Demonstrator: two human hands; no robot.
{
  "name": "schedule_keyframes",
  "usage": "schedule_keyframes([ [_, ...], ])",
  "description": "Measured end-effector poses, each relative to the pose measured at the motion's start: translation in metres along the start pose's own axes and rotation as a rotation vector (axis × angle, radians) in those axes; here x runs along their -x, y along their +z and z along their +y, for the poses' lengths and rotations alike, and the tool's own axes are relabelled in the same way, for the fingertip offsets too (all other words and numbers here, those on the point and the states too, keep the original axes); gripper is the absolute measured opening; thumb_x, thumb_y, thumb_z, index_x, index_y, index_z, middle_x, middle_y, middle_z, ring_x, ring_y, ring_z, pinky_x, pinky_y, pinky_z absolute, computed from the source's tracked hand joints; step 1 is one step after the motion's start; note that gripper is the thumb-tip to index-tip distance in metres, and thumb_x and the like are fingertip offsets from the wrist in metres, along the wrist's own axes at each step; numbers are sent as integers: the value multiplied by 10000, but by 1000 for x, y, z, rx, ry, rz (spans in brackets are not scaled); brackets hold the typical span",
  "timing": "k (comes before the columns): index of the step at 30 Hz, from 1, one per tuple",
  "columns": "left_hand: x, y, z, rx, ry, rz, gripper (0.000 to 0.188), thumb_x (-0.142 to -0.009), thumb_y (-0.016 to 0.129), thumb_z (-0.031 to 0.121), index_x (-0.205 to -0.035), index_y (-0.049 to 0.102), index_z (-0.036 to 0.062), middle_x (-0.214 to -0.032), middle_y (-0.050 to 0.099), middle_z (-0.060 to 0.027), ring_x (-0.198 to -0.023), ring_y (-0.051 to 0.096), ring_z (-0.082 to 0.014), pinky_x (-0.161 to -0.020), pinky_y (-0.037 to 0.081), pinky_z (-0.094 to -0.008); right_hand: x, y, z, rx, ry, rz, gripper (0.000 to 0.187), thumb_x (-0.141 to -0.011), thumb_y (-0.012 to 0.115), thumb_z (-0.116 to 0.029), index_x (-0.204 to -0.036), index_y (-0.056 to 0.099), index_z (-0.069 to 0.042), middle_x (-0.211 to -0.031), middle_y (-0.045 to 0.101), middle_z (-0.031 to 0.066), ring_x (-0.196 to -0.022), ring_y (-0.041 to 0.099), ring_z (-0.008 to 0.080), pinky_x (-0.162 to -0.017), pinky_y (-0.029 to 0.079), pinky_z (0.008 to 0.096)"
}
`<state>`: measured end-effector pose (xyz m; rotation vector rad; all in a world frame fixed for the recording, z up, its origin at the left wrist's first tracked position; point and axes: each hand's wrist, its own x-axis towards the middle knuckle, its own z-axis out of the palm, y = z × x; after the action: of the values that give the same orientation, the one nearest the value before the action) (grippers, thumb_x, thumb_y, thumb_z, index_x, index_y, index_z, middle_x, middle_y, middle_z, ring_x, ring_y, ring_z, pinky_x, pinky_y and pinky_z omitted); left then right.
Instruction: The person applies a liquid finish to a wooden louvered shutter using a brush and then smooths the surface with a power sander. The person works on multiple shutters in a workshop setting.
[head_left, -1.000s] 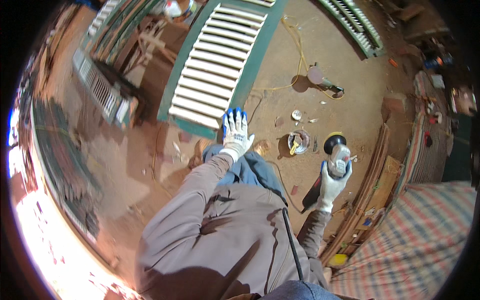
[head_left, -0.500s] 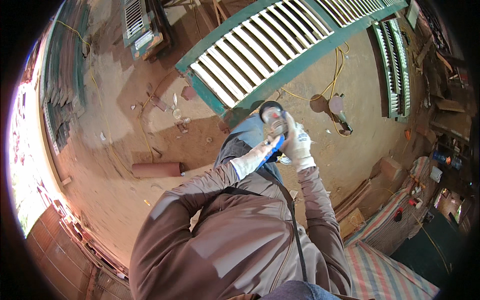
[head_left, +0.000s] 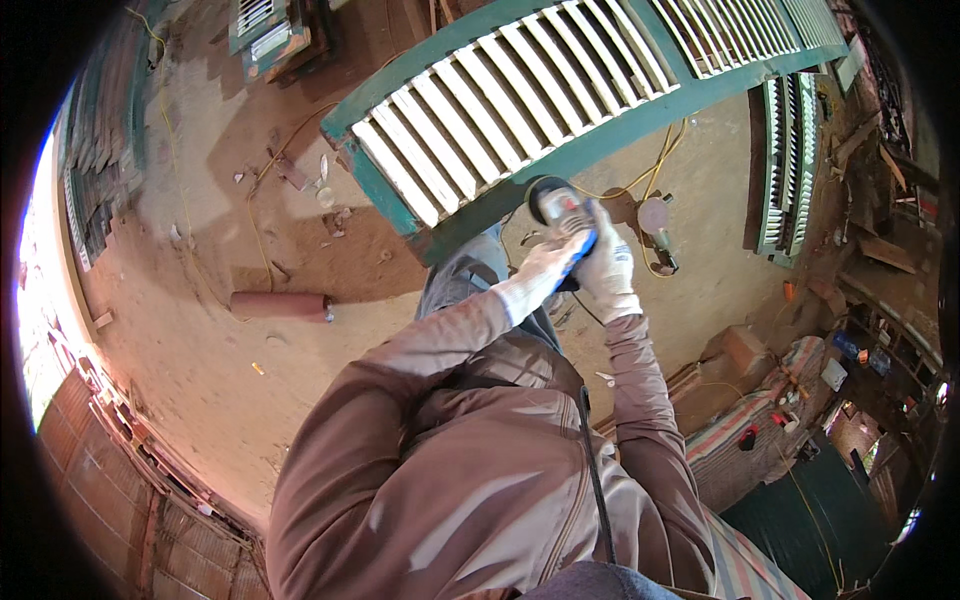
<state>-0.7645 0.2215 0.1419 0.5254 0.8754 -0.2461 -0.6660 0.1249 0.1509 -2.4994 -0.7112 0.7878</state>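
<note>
Both my hands, in white work gloves with some blue, are closed round an angle grinder [head_left: 562, 206]. Its dark round disc end points away from me, close to the near rail of a louvred shutter [head_left: 640, 122]; whether the two touch I cannot tell. My left hand [head_left: 543, 264] wraps the grinder's rear body, where blue shows. My right hand [head_left: 608, 260] grips it from the right side. The shutter has a green frame and white slats, and stretches across the top of the view. Blur hides detail at the grinder's head.
On the floor to the right lies another power tool with a pale round disc [head_left: 653, 215], beside a yellow cord [head_left: 640, 180]. More louvred panels [head_left: 790, 165] lie farther right. A reddish-brown roll [head_left: 280, 305] rests at left. Stacked dark boards [head_left: 105, 140] stand at far left.
My hands and the grinder have come nearer the shutter's rail. The whole view has shifted a little, so the floor things at left sit farther left.
</note>
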Motion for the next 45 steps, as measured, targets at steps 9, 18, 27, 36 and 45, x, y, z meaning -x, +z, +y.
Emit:
schedule_keyframes([
  [9,-24,28,17,-68,-2,-130,437,-1025,635,428,-1254,697,61,-984,655,48,-771,544,-53,-740,490,-202,-14,-22,23,4,-89,202,835,-748,850,-263,-1472,489,-57,-1227,683,257,-1106,693,397,-922,562,447],
  [18,-15,0,24,-145,-153,32,345,-985,668,524,-938,677,182,-714,479,114,-594,383,-25,-521,280,-225,-20,-13,2,21,-47,-13,896,-750,816,-333,-1536,417,-173,-1241,668,244,-1096,684,413,-909,559,476],
  [27,-102,123,48,-60,6,-53,419,-917,727,584,-986,730,171,-746,501,101,-627,372,-29,-553,278,-224,-92,-117,64,23,-11,57,857,-752,843,-305,-1488,462,-86,-1239,691,235,-1109,694,391,-929,558,444],
  [36,-247,255,49,-111,240,-149,508,-940,702,548,-1166,726,93,-956,647,27,-819,539,-66,-689,454,-239,-188,-231,175,4,-40,120,797,-747,839,-249,-1454,504,-99,-1170,721,226,-1065,710,402,-897,567,446],
  [45,-271,343,77,-132,110,-18,488,-1026,601,493,-1290,697,95,-991,633,53,-810,487,-56,-709,405,-234,-243,-307,229,69,-210,97,770,-794,817,-279,-1466,485,-105,-1142,716,254,-1044,707,426,-876,564,470],
])
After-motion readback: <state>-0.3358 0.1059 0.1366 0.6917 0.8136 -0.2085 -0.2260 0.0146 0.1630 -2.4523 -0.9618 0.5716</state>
